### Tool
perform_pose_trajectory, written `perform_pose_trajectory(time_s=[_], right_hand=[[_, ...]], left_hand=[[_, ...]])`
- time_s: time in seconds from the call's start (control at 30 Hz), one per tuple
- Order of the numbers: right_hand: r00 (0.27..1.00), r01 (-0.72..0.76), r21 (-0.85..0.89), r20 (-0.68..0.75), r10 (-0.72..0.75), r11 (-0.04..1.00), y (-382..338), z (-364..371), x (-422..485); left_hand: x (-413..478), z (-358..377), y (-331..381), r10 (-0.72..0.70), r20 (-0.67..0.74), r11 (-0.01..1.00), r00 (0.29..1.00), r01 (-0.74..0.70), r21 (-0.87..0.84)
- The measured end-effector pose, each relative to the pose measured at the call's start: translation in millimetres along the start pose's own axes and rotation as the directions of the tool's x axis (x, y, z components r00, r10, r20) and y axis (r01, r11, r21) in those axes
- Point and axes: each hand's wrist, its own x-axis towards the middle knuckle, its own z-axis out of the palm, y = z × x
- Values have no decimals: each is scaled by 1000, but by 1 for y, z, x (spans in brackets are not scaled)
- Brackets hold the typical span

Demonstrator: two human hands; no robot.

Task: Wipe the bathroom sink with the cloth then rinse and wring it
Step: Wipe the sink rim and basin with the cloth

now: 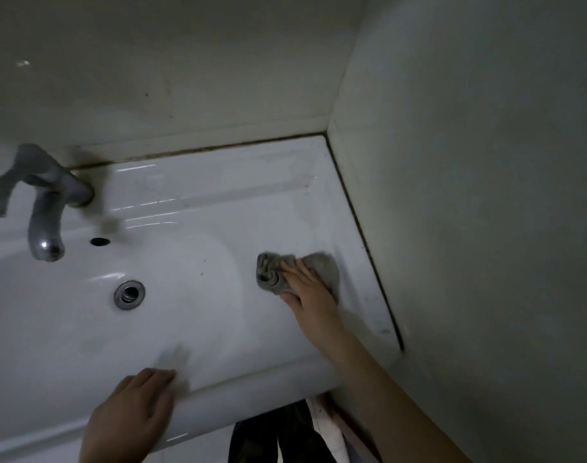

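The white bathroom sink (218, 208) fills the lower left of the view, its basin to the left and a flat ledge to the right. A crumpled grey cloth (272, 270) lies on that right ledge, close to the basin's edge. My right hand (307, 289) presses down on the cloth with fairly straight fingers, covering its middle. My left hand (131, 416) rests flat on the sink's rounded front rim, fingers straight and holding nothing.
A metal tap (46, 208) stands at the back left above the basin, with an overflow hole (100, 241) and a metal drain (129, 294) below it. Walls close in behind and on the right (469, 195). Dark clothing (278, 436) shows below the sink.
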Motion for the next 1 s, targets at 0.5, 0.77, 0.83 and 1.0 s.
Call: perform_pose_trajectory(time_s=[0.5, 0.77, 0.83, 1.0], right_hand=[[694, -294, 35, -679, 239, 955, -63, -87, -128], [909, -263, -454, -412, 61, 851, 21, -49, -87], [915, -269, -423, -393, 92, 865, 27, -46, -92], [915, -290, -361, -375, 146, 886, 32, -40, -98]], left_hand=[[-3, -7, 8, -24, 30, 1000, 999, 25, -11], [-4, -5, 6, -34, 20, 999, 999, 35, -34], [-4, -6, 7, -40, 37, 999, 999, 41, -32], [-4, -10, 7, -32, 52, 999, 998, 34, -33]])
